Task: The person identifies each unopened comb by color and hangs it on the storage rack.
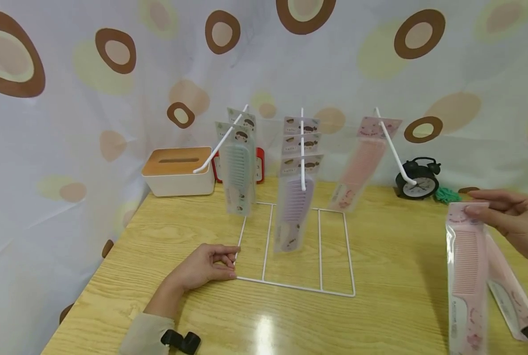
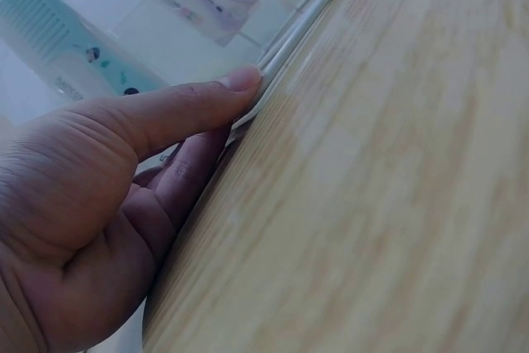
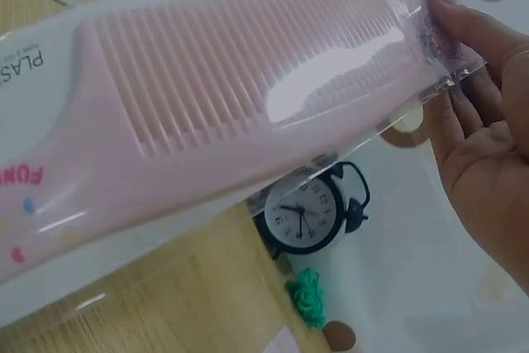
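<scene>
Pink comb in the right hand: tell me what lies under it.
Under the packaged pink comb pinched by the right hand lies another packaged pink comb on the table. Its upper part is covered.

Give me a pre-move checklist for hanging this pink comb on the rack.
1. Right hand pinches the packaged pink comb at its top card: ok.
2. Left hand steadies the white wire rack at its front left corner: ok.
3. Right hook has free length; one pink comb hangs near its back: ok.
4. Hang hole in the card lined up with the hook: cannot tell.
5. Path to the hook clear of the black alarm clock: ok, though it stands close.
</scene>
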A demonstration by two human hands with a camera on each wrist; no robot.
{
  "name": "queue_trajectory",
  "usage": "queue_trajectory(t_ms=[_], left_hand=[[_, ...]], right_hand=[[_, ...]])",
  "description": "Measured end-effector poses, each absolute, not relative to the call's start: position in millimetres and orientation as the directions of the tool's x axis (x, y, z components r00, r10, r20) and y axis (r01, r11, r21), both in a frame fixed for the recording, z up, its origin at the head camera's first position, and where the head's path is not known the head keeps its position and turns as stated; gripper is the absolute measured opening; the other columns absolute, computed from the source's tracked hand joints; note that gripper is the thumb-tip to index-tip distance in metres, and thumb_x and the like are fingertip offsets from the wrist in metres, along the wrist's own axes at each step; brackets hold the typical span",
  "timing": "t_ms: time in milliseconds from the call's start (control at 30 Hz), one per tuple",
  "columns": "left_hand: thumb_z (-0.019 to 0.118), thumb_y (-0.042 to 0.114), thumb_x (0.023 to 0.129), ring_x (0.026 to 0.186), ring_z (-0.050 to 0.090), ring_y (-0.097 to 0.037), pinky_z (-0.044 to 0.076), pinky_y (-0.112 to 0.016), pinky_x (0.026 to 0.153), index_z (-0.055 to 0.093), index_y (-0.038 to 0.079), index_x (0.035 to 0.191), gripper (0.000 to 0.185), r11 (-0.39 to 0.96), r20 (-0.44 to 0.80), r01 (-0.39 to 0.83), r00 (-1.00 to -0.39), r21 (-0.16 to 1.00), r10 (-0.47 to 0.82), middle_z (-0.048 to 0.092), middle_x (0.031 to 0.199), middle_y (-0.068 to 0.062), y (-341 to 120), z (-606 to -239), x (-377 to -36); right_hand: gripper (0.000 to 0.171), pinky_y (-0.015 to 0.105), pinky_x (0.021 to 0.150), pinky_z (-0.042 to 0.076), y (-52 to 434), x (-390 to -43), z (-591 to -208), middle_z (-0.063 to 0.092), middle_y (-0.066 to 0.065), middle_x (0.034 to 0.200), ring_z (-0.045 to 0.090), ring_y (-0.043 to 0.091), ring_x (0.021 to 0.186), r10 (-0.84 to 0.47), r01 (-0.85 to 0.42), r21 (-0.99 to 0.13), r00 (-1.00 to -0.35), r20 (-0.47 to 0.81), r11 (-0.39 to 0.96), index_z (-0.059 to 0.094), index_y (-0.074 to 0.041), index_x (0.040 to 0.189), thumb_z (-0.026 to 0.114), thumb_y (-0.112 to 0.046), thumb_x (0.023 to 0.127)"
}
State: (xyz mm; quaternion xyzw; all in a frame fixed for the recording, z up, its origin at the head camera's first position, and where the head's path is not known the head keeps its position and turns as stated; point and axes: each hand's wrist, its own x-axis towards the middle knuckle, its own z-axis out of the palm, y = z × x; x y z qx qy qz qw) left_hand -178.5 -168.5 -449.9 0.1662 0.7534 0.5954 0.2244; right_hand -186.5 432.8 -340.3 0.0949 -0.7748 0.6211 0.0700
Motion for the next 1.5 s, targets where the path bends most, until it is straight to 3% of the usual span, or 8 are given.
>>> queue_trajectory(t_ms=[67,167,367,500,633,800,1067,1500], left_hand=[[0.079,0.002,0.084,0.094,0.065,-0.014,0.061,-0.025,0.087,0.051,-0.006,0.141,0.065,0.228,-0.142,-0.024,-0.844,0.973,0.518,0.058,0.112,-0.017,-169.2,-449.5,-178.7],[0.079,0.002,0.084,0.094,0.066,-0.013,0.061,-0.026,0.087,0.051,-0.006,0.142,0.065,0.230,-0.142,-0.023,-0.843,0.973,0.518,0.058,0.113,-0.017,-170.3,-449.1,-179.3],[0.079,0.003,0.084,0.094,0.066,-0.013,0.061,-0.025,0.087,0.052,-0.007,0.141,0.064,0.228,-0.129,-0.009,-0.846,0.974,0.517,0.059,0.112,-0.018,-171.7,-448.9,-180.2],[0.078,0.002,0.084,0.094,0.066,-0.012,0.061,-0.025,0.087,0.050,-0.008,0.141,0.064,0.230,-0.126,-0.002,-0.842,0.973,0.525,0.059,0.112,-0.019,-171.7,-449.6,-180.1],[0.078,0.001,0.084,0.094,0.065,-0.013,0.061,-0.025,0.087,0.051,-0.007,0.141,0.064,0.238,-0.137,-0.012,-0.843,0.971,0.520,0.058,0.112,-0.018,-171.0,-448.7,-180.0],[0.079,0.002,0.084,0.094,0.065,-0.014,0.061,-0.024,0.086,0.051,-0.007,0.141,0.064,0.243,-0.140,-0.012,-0.845,0.970,0.515,0.059,0.112,-0.017,-170.7,-446.7,-179.6],[0.078,0.003,0.085,0.093,0.065,-0.013,0.060,-0.023,0.085,0.051,-0.008,0.141,0.063,0.244,-0.142,-0.013,-0.844,0.970,0.518,0.059,0.112,-0.018,-171.9,-448.5,-178.1],[0.078,0.005,0.085,0.093,0.064,-0.012,0.059,-0.020,0.081,0.052,-0.006,0.141,0.062,0.266,-0.140,0.002,-0.845,0.964,0.516,0.060,0.111,-0.017,-170.1,-450.6,-179.3]], right_hand=[[0.040,0.011,0.077,0.057,426.6,-180.3,-335.5,0.076,-0.003,0.098,0.072,0.006,0.088,-0.134,-0.313,-0.950,-0.942,0.308,0.018,0.070,-0.008,0.122,0.051,0.016,0.095],[0.043,0.015,0.082,0.058,416.9,-173.4,-327.5,0.077,0.006,0.102,0.073,0.012,0.091,-0.228,-0.386,-0.911,-0.883,0.411,-0.147,0.067,0.003,0.123,0.043,0.024,0.094],[0.043,0.023,0.087,0.059,394.2,-163.4,-304.7,0.074,0.018,0.110,0.073,0.020,0.098,-0.363,-0.392,-0.854,-0.784,0.504,-0.342,0.061,0.015,0.123,0.036,0.031,0.092],[0.038,0.023,0.084,0.060,371.9,-153.0,-289.1,0.075,0.018,0.106,0.074,0.020,0.095,-0.349,-0.443,-0.842,-0.771,0.533,-0.307,0.061,0.016,0.119,0.043,0.031,0.089],[0.035,0.022,0.082,0.060,343.8,-144.3,-272.6,0.077,0.012,0.101,0.075,0.017,0.091,-0.263,-0.544,-0.820,-0.777,0.572,-0.177,0.062,0.016,0.117,0.052,0.029,0.087],[0.034,0.022,0.082,0.061,308.0,-140.7,-251.4,0.076,0.017,0.099,0.075,0.021,0.090,-0.166,-0.590,-0.789,-0.772,0.614,-0.174,0.058,0.024,0.116,0.053,0.032,0.083],[0.033,0.022,0.076,0.061,269.8,-141.7,-233.9,0.077,0.015,0.097,0.075,0.020,0.086,-0.088,-0.553,-0.813,-0.815,0.573,-0.184,0.062,0.021,0.114,0.053,0.031,0.084],[0.035,0.020,0.075,0.061,270.5,-141.8,-236.7,0.077,0.010,0.099,0.074,0.016,0.083,-0.084,-0.458,-0.878,-0.878,0.472,-0.141,0.061,0.014,0.124,0.056,0.021,0.090]])
